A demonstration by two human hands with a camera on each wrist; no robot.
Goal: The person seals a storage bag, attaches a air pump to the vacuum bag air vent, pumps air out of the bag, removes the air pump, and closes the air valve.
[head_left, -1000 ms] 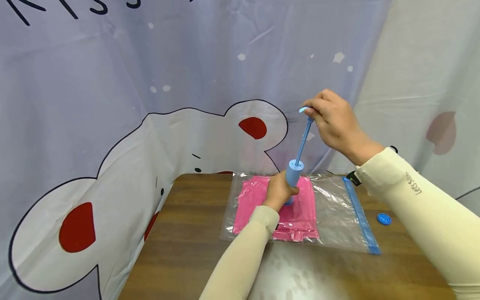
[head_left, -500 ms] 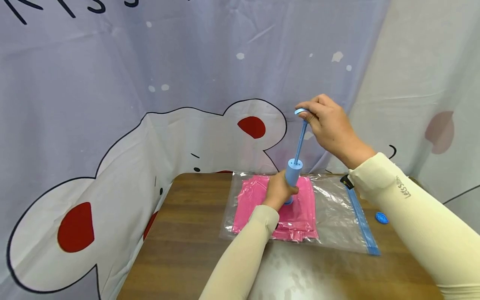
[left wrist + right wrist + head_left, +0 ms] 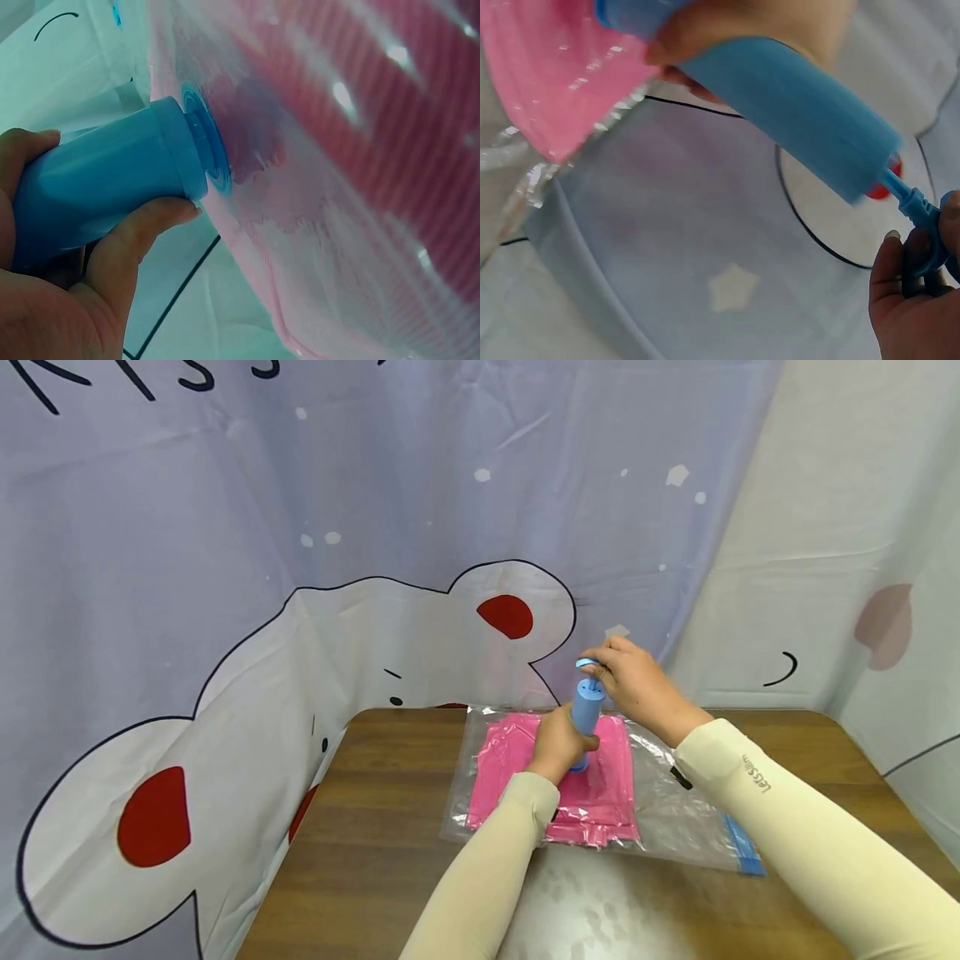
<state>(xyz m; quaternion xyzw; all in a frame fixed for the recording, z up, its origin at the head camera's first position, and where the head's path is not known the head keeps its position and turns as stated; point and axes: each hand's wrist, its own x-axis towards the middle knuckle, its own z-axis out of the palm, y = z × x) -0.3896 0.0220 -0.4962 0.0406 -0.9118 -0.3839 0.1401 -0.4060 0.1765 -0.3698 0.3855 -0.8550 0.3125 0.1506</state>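
Observation:
A blue hand pump (image 3: 586, 708) stands tilted on the clear vacuum storage bag (image 3: 667, 793), which lies flat with folded pink cloth (image 3: 510, 760) inside. My left hand (image 3: 556, 743) grips the pump's barrel low down. In the left wrist view, the barrel's end (image 3: 180, 146) meets a round blue valve (image 3: 208, 142) on the bag. My right hand (image 3: 637, 687) holds the pump's handle (image 3: 587, 663) just above the barrel's top. The right wrist view shows a short length of rod (image 3: 894, 184) between the barrel and the handle, with fingers curled round the handle.
The bag lies on a brown wooden table (image 3: 360, 827), its blue zip edge (image 3: 742, 845) toward the right and partly under my right forearm. A printed curtain (image 3: 375, 485) hangs behind and to the left of the table.
My right hand has come down with the handle, so most of the rod has slid into the barrel. My left hand stays on the barrel. The round blue cap is now behind my right arm.

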